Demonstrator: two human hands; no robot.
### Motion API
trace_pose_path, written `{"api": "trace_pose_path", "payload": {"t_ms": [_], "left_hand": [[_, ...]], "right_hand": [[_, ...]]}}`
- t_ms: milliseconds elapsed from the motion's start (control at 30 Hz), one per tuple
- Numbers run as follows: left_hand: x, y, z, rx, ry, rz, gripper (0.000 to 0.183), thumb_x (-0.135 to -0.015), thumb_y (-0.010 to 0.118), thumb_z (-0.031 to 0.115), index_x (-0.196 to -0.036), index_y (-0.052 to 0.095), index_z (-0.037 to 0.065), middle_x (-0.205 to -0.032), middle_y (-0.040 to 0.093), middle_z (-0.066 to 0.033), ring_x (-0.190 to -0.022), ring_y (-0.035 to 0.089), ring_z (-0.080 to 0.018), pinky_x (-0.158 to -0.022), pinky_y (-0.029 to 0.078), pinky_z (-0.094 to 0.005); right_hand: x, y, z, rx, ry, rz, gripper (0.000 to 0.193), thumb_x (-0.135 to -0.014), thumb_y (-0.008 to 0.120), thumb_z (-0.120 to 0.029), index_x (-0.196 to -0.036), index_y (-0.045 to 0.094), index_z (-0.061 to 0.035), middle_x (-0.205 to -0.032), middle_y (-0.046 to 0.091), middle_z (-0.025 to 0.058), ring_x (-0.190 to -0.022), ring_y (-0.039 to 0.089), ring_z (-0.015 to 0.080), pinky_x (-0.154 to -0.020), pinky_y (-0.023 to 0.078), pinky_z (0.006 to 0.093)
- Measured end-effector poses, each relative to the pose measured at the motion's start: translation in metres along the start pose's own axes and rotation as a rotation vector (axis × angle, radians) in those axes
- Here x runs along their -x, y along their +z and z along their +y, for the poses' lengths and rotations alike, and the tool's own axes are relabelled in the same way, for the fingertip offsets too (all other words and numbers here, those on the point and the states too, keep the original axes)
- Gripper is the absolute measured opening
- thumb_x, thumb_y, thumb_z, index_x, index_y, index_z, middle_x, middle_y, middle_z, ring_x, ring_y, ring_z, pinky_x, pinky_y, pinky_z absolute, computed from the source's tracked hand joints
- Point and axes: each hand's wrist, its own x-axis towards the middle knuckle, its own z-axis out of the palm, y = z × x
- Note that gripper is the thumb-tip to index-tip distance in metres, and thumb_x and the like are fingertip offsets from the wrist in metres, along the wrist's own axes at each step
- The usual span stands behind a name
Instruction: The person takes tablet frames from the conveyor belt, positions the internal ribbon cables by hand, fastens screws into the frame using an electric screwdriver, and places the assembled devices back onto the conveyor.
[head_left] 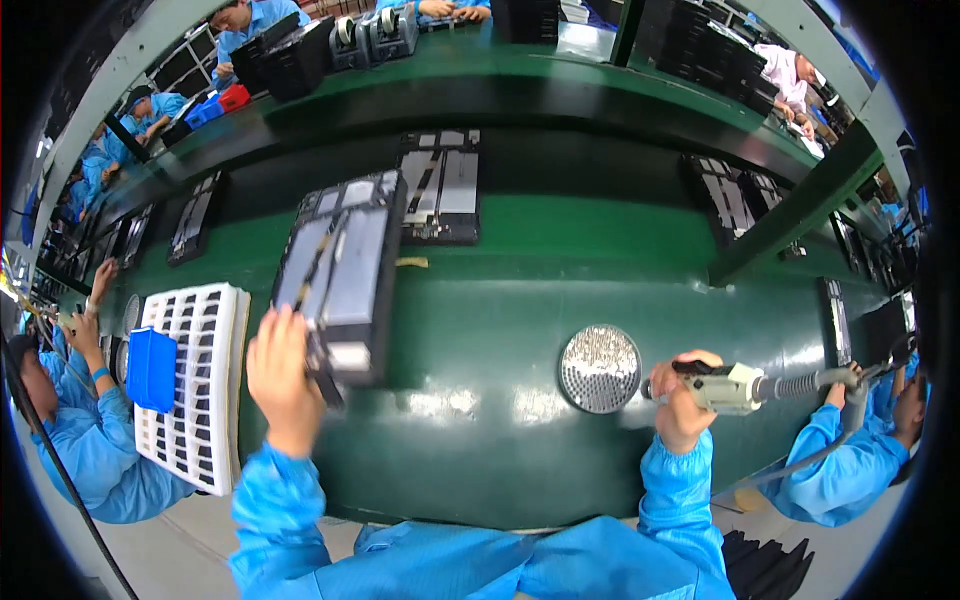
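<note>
Head view: dark green, glossy bench (480, 440), edges bent by the lens, with bright reflections towards 5 and 7 o'clock. Farther off, a long dark band (570, 160) running from 10 to 2 o'clock. At 2 o'clock, a slanting green post (800, 205); around the rim, co-workers (100, 465), mostly in blue clothing.

At 9 o'clock, a white tray (243, 330) with many slots in rows, small dark pieces in them; on top of it, a blue bin (152, 370), contents not possible to tell. At 4 o'clock, a round metal dish (600, 368), full of small holes, with tiny shiny pieces gathered in its upper part. Near 11 o'clock, at the far side, a red bin (235, 97).

At 10 o'clock, tilted and slightly blurred, a black-framed unit (345, 275) with grey panels, in the left hand (283, 370): fingers close together over its near left edge, thumb hidden. Beyond it, at 11 o'clock, a similar second unit (440, 190), lying flat. At 4 o'clock, right hand (683, 412) with fingers curled around a pale corded screwdriver (735, 388), tip just beside the dish.
</note>
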Motion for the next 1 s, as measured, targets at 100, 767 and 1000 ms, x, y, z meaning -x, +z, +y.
{"api": "trace_pose_path", "payload": {"t_ms": [100, 767, 1000], "left_hand": [[0.035, -0.04, 0.063, 0.003, -0.021, -0.122, 0.038, -0.076, 0.054, -0.001, -0.113, 0.061, -0.001, -0.118, 0.061, -0.0185, -0.112, 0.056, -0.0394, -0.088, 0.044, -0.0477], [0.036, -0.021, 0.125, 0.411, 0.314, -0.442, 0.028, -0.076, 0.062, 0.006, -0.104, 0.065, 0.004, -0.114, 0.061, -0.0149, -0.116, 0.054, -0.0321, -0.099, 0.04, -0.0506], [0.037, 0.016, 0.135, 0.711, 0.579, -0.36, 0.024, -0.074, 0.062, 0.007, -0.096, 0.065, -0.003, -0.105, 0.062, -0.0151, -0.102, 0.06, -0.0291, -0.089, 0.048, -0.0418]], "right_hand": [[0.0, 0.006, -0.003, -0.064, 0.033, -0.029, 0.028, -0.078, 0.048, 0.005, -0.106, 0.046, 0.0006, -0.067, 0.05, 0.008, -0.057, 0.048, 0.0163, -0.064, 0.047, 0.0357], [0.007, 0.011, -0.007, -0.029, 0.003, -0.02, 0.032, -0.072, 0.05, 0.001, -0.105, 0.049, 0.0006, -0.063, 0.048, 0.007, -0.054, 0.046, 0.0169, -0.063, 0.045, 0.038], [0.005, 0.001, -0.004, -0.054, -0.027, -0.055, 0.031, -0.076, 0.054, 0.001, -0.107, 0.048, 0.0012, -0.066, 0.052, 0.0075, -0.054, 0.047, 0.0168, -0.063, 0.046, 0.0374]]}}
